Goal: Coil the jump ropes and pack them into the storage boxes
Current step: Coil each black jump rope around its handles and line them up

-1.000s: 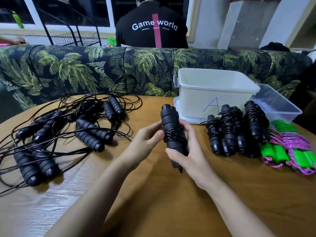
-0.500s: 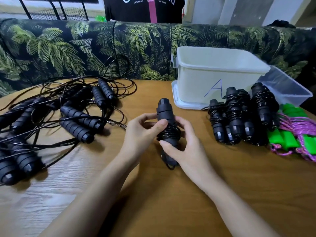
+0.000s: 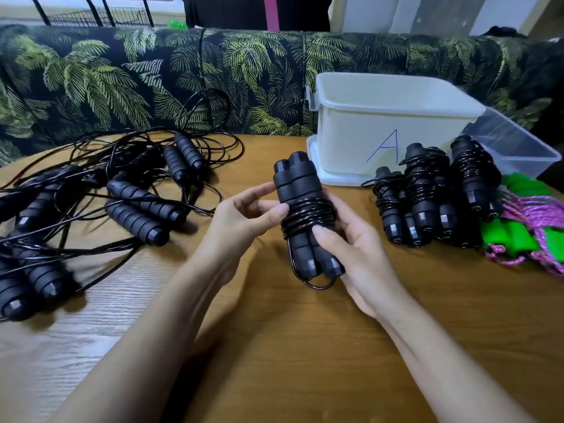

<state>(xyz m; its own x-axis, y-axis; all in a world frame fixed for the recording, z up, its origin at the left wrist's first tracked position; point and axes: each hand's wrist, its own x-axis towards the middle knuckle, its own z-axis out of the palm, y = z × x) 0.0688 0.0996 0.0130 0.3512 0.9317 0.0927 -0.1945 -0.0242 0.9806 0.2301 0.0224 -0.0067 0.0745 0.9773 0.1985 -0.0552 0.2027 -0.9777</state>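
Dead centre of the table (image 3: 305, 355), both hands are on one black jump rope (image 3: 300, 190). Its two handles stand side by side, nearly upright, with the cord wound tight around their middle. The right hand (image 3: 357, 254) has it grasped from the four o'clock side, fingers behind the handles and the thumb laid across the front just below the windings. The left hand (image 3: 241, 218) comes in from nine o'clock: thumb pressed onto the coil, index fingertip touching the handle above it, the other fingers curled in. A small loop of cord (image 3: 314, 285) hangs free under the handle ends, at six o'clock.

Out at two o'clock from the bundle sits the white box (image 3: 396, 117), a blue letter A on its front. The clear box (image 3: 518, 148) stands just beyond it, toward three o'clock. Neither one shows any rope inside from here.

In front of those boxes, at three o'clock, the wrapped black ropes (image 3: 427, 196) lie packed together on the table. The green-handled ropes (image 3: 515, 236) with purple cord are touching their far side.

Over at nine o'clock, the loose black ropes (image 3: 137, 203) sprawl in a tangle, cords looping everywhere. At twelve o'clock, a palm-print sofa (image 3: 152, 80) backs the table, with a person in a black shirt (image 3: 232, 10) behind it.
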